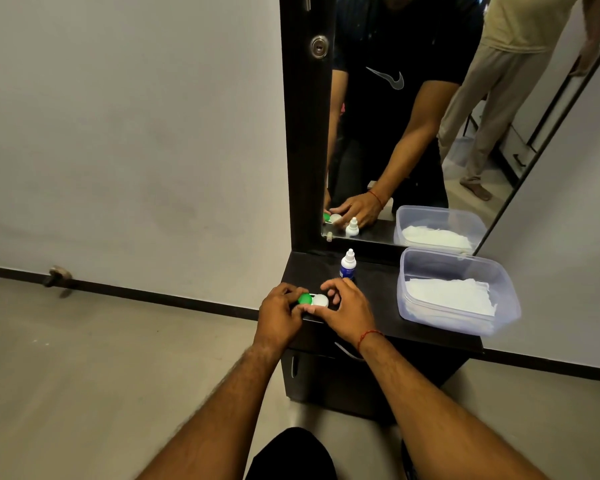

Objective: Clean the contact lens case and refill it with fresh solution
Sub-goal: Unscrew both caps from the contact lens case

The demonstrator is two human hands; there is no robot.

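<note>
A contact lens case (313, 300) with one green cap and one white cap lies near the front left corner of the dark dresser top (378, 299). My left hand (278, 315) grips the green-capped side with curled fingers. My right hand (343, 310) curls its thumb and fingers round the white cap. A small white solution bottle (347, 264) with a blue label stands upright just behind my right hand, its cap on.
A clear plastic tub (499, 289) holding white tissues (451, 296) sits on the right of the dresser top. A mirror (413, 116) rises behind, showing me and another person standing. A grey wall and bare floor lie to the left.
</note>
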